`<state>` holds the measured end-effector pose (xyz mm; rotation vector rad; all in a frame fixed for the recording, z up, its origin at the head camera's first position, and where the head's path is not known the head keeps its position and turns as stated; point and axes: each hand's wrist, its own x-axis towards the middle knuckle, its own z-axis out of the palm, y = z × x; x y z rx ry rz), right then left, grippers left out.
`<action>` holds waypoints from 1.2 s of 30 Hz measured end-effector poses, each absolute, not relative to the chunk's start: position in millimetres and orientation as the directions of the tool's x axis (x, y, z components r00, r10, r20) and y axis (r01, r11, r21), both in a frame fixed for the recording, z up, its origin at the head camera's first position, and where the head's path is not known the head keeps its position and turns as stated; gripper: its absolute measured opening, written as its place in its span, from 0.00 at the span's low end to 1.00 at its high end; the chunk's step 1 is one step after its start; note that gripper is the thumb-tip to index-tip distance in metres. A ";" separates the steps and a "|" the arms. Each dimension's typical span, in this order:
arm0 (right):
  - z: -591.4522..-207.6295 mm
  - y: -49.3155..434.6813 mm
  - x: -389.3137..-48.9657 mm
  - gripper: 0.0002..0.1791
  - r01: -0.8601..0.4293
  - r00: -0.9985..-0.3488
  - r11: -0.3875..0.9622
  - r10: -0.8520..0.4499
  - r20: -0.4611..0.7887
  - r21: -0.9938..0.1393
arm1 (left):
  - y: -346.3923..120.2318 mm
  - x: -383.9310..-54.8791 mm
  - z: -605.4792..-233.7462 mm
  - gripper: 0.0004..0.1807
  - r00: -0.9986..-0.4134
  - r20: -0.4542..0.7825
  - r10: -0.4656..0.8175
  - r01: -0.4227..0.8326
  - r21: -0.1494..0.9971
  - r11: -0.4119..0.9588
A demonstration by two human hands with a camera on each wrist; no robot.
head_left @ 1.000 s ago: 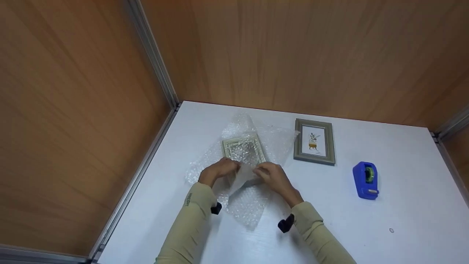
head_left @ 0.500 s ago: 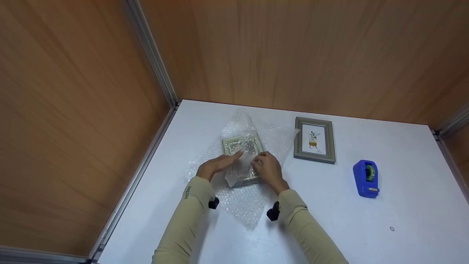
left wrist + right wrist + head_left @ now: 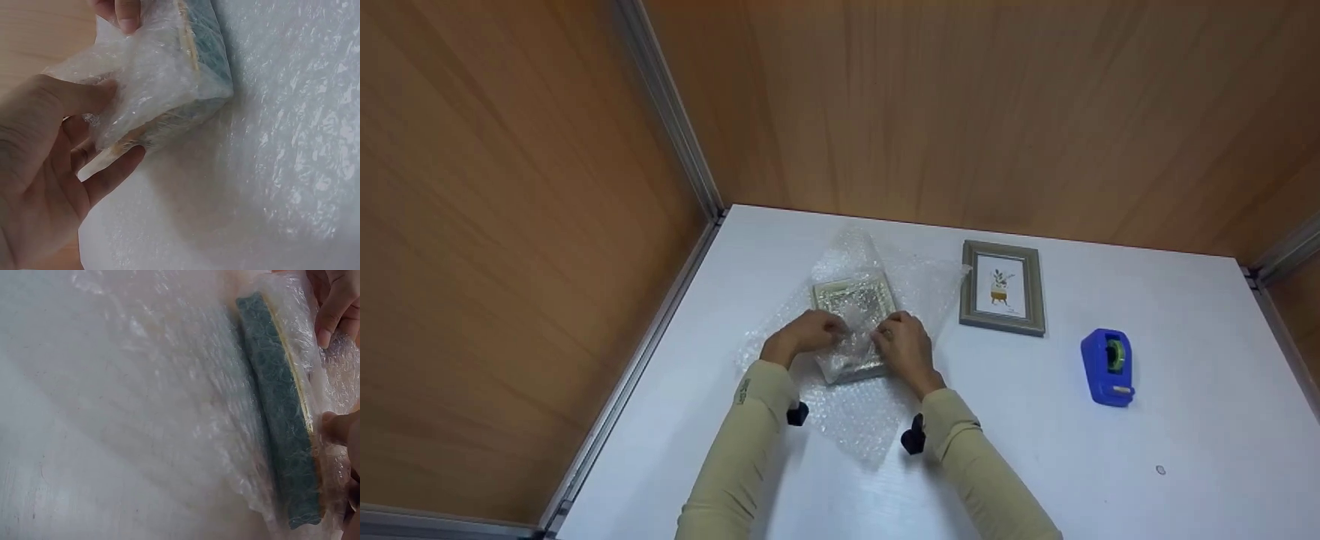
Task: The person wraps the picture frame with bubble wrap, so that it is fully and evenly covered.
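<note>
A light-coloured picture frame [image 3: 877, 287] lies on a sheet of bubble wrap [image 3: 859, 431], one flap folded over its near part. My left hand [image 3: 810, 331] pinches the flap over the frame's left side. In the left wrist view, that hand's thumb [image 3: 93, 98] lies on the wrap, with fingers below at the frame's edge. My right hand [image 3: 907, 349] holds the wrap at the frame's right side. Its thumb [image 3: 336, 427] presses the plastic beside the frame's dark green side [image 3: 278, 422] in the right wrist view. Its other fingers are partly hidden.
A second picture frame [image 3: 1030, 289], grey-green with a plant print, lies to the right, touched by a wrap corner. Further right stands a blue tape dispenser [image 3: 1102, 375]. Wood panels [image 3: 960, 112] bound the white table [image 3: 1192, 360] at the back and left.
The near flap, lifted a second ago, has come down over the frame. My left hand went from extended fingers to pinching the wrap; my right hand moved slightly left.
</note>
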<state>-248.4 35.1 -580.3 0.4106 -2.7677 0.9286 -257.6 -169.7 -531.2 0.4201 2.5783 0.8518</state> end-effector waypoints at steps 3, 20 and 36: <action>-582.8 34.4 -248.6 0.07 -0.330 -0.936 0.773 -0.195 0.293 -0.541 | -167.6 -260.9 -537.8 0.09 -0.905 -0.196 0.377 0.183 0.621 0.762; -591.6 30.0 -245.9 0.08 -0.366 -0.907 0.781 -0.179 0.380 -0.506 | -156.2 -270.3 -549.9 0.13 -0.968 -0.085 0.237 0.143 0.590 0.795; -596.1 29.6 -243.0 0.04 -0.434 -0.868 0.791 -0.238 0.437 -0.431 | -156.2 -278.2 -549.2 0.25 -0.987 -0.084 0.138 0.085 0.458 0.885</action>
